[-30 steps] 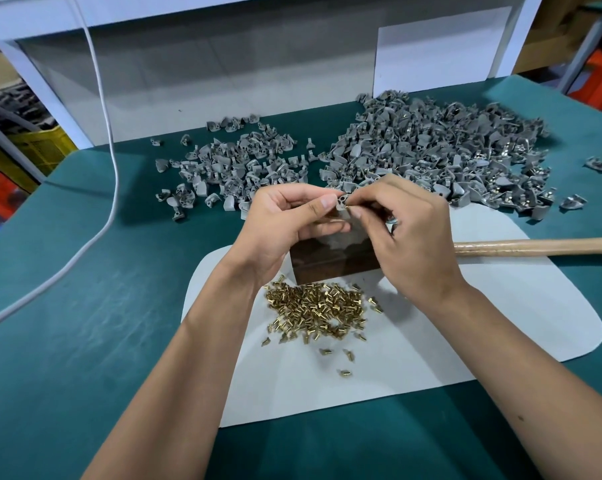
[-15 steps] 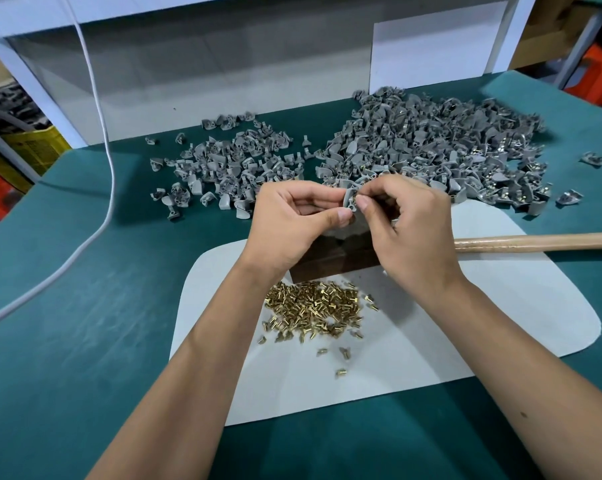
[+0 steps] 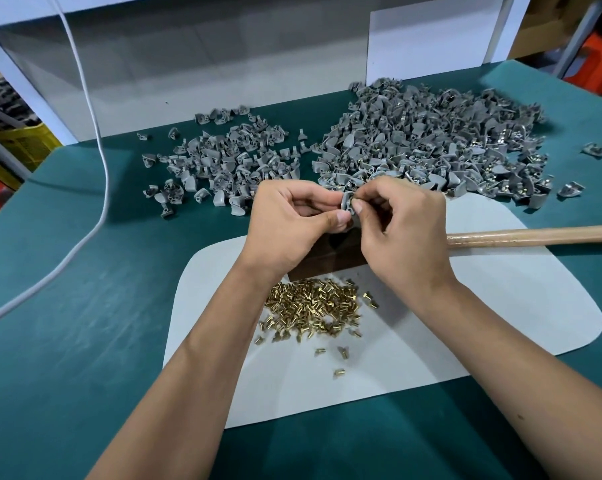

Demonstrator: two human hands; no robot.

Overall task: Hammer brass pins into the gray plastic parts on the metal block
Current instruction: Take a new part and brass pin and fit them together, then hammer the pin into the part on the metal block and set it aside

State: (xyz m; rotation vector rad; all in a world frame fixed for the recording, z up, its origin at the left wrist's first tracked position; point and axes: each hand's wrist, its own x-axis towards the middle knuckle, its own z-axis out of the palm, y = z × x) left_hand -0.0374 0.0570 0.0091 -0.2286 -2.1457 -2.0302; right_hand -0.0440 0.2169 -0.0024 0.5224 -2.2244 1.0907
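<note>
Two hands up, one small gray plastic part between them. Left hand pinches it between thumb and curled fingers; right hand has thumb and forefinger pinched at its top edge, what they pinch is too small to tell. One dark metal block directly below both hands, mostly hidden by them. One loose heap of small brass pins just below the wrists on one white rounded mat, too many to count, three strays nearer the body. Two piles of gray plastic parts beyond the hands: smaller pile past the left, larger pile past the right. One wooden hammer handle just right of the right hand
</note>
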